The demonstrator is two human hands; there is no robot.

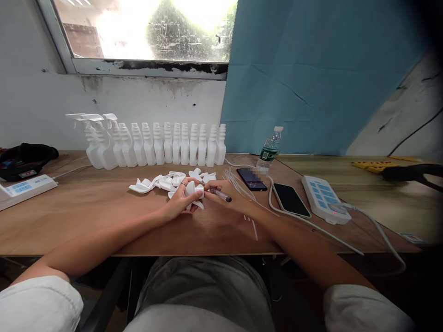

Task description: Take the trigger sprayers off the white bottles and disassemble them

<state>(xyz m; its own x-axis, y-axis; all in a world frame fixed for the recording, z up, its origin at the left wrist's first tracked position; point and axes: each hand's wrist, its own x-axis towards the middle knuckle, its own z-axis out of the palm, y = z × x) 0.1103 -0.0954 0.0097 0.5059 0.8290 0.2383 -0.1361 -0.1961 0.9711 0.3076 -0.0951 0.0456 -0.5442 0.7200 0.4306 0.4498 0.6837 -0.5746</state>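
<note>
Near the middle of the wooden table [138, 230], my left hand [182, 197] grips a white plastic spray head [191, 188], its fingers wrapped round the part. My right hand [221, 191] is closed round a clear pen [221, 194] with a dark end, and its fingertips meet the right side of the spray head. Where the pen's tip lies is hidden by the fingers. Just behind and left of my hands is a pile of loose white spray heads [166, 182].
White bottles [158, 147] line the wall, a few with spray tops [110, 121]. To the right are thin white tubes [238, 184], two phones [252, 179] [291, 200], a water bottle [270, 150] and a power strip [323, 198] with a cable. Another strip [27, 188] and a black strap [27, 159] lie left.
</note>
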